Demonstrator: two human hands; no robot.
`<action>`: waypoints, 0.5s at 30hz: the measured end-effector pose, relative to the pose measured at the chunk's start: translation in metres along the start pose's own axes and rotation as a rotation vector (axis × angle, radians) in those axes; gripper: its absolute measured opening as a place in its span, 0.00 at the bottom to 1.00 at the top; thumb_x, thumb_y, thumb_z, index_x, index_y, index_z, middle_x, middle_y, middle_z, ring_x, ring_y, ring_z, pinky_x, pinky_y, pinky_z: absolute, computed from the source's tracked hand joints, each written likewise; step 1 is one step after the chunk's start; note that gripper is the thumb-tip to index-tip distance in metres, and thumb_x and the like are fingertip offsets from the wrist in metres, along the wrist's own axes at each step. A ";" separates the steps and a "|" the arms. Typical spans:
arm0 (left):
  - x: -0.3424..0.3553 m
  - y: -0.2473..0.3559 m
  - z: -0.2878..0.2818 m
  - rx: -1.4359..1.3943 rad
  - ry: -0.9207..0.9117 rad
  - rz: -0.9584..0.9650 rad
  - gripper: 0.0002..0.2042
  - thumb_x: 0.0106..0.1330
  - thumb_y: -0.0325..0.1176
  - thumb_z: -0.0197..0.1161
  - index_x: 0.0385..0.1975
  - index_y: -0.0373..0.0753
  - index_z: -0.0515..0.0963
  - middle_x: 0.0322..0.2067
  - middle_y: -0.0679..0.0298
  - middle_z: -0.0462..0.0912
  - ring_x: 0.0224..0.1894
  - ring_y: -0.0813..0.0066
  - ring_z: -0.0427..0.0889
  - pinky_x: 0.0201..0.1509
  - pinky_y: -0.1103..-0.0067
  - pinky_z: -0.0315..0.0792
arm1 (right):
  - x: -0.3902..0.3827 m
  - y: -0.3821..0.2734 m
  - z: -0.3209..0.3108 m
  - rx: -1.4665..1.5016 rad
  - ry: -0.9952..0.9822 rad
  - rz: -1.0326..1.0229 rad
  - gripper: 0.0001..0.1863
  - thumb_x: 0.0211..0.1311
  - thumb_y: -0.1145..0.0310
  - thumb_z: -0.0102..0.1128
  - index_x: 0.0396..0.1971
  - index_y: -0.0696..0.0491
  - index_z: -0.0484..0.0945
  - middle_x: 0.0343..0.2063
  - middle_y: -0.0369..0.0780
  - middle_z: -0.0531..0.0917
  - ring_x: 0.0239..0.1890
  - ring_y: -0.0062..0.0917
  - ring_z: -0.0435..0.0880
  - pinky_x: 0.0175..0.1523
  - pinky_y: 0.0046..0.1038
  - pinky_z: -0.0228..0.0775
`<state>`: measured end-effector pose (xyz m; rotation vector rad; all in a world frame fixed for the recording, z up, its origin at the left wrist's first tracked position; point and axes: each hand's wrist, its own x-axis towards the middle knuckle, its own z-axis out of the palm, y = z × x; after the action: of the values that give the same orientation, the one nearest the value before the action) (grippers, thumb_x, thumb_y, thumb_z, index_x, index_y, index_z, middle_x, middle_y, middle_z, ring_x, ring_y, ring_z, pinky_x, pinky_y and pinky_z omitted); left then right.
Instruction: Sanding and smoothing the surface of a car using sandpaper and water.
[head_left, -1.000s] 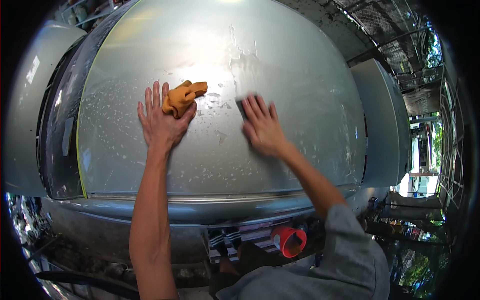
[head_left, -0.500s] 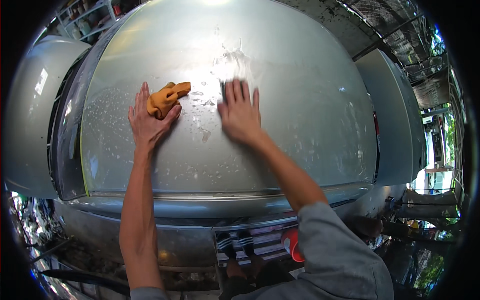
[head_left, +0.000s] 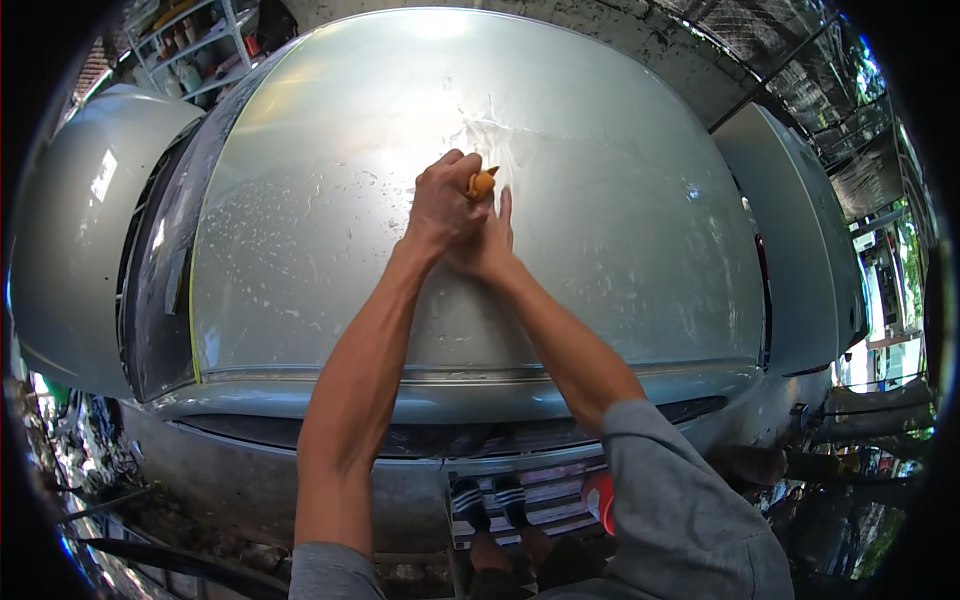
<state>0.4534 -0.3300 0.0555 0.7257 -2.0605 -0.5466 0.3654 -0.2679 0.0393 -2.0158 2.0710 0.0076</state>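
A wet silver-grey car roof [head_left: 620, 260] spreads in front of me, with water drops on its left part and a milky wet streak [head_left: 490, 130] beyond my hands. My left hand [head_left: 447, 205] is closed in a fist round an orange cloth [head_left: 482, 183], whose end pokes out. Right beside and partly beneath it, my right hand [head_left: 487, 245] lies low over the roof, one finger stretched forward. The left fist covers its other fingers and the dark flat pad seen under them half a second ago.
Yellow tape [head_left: 194, 330] runs along the roof's left edge. The bonnet [head_left: 75, 250] is at left, the boot [head_left: 795, 220] at right. Below, my feet [head_left: 490, 500] stand on a slatted platform [head_left: 545, 515] near a red bucket [head_left: 601, 500]. Shelves [head_left: 195, 50] with containers stand far left.
My left hand has moved right, from flat beside the bunched cloth to a fist round it, against my right hand. Fewer drops show on the middle of the roof. The view has shifted slightly.
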 end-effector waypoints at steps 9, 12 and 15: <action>-0.084 -0.033 -0.011 0.431 0.110 -0.169 0.33 0.58 0.57 0.62 0.59 0.41 0.71 0.61 0.49 0.69 0.64 0.51 0.67 0.67 0.59 0.59 | 0.020 0.032 0.023 0.017 0.331 0.080 0.34 0.70 0.52 0.34 0.71 0.55 0.51 0.73 0.46 0.49 0.75 0.39 0.43 0.75 0.49 0.29; -0.108 -0.038 -0.038 0.424 -0.111 -0.515 0.46 0.58 0.71 0.50 0.71 0.44 0.56 0.72 0.54 0.52 0.75 0.56 0.44 0.75 0.57 0.32 | -0.009 0.004 0.031 0.003 0.374 0.089 0.33 0.71 0.52 0.34 0.71 0.55 0.52 0.72 0.46 0.51 0.75 0.40 0.44 0.75 0.49 0.29; -0.108 -0.045 -0.058 0.604 -0.118 -0.533 0.48 0.57 0.75 0.45 0.71 0.46 0.55 0.72 0.55 0.50 0.75 0.59 0.42 0.75 0.57 0.31 | -0.075 -0.021 0.066 -0.022 0.308 -0.003 0.33 0.72 0.52 0.32 0.71 0.55 0.50 0.72 0.45 0.51 0.75 0.39 0.44 0.75 0.49 0.30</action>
<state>0.5651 -0.2969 -0.0037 1.6582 -2.1522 -0.2424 0.3986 -0.1831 -0.0076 -2.1463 2.2539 -0.3005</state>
